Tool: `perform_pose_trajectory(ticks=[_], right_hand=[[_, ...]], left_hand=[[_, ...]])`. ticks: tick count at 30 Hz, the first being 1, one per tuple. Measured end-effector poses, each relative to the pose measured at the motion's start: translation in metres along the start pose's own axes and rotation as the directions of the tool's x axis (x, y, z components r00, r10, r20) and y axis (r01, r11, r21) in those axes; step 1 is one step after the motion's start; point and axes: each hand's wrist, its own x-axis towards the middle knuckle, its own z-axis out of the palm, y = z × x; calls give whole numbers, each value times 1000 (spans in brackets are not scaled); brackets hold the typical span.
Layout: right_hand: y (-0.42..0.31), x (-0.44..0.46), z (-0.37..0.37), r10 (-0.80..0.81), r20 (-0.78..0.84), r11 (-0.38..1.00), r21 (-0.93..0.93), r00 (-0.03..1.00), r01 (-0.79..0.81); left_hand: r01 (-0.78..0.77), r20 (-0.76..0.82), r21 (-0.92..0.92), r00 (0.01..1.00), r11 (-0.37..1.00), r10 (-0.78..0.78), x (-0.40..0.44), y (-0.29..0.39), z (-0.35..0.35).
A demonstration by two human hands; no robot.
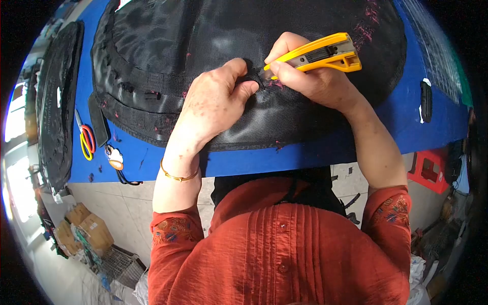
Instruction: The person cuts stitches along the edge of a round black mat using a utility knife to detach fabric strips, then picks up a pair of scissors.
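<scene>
A large black mesh fabric piece point(254, 124) with rounded, stitched edges lies across the blue table. My right hand point(325, 86) grips a yellow utility knife point(320, 53), its blade end pointing left and down against a seam in the fabric. Close beside the blade, my left hand point(211, 101) is closed, with thumb and forefinger pinching the black fabric at that seam. Pink thread bits point(363, 33) are scattered over the fabric, some of them near the blade tip.
Left on the blue table point(168, 168) are scissors point(86, 142) with red and yellow handles and another black piece point(58, 101). A small black roll point(426, 101) lies at right. Below stand a red stool point(429, 170) and cardboard boxes point(94, 231).
</scene>
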Motion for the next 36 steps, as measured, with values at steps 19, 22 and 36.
perform_pose_trajectory(ticks=[19, 22, 36], right_hand=[[4, 2, 4, -126, -48, 982, -150, 991, 118], [5, 2, 5, -257, -71, 947, -220, 964, 236], [1, 1, 10, 84, -119, 993, 93, 989, -73]], left_hand=[[36, 22, 26, 999, 999, -36, 2, 1, -3], [32, 16, 28, 999, 999, -33, 1, 2, -3], [88, 45, 28, 995, 996, -90, 2, 3, -6]])
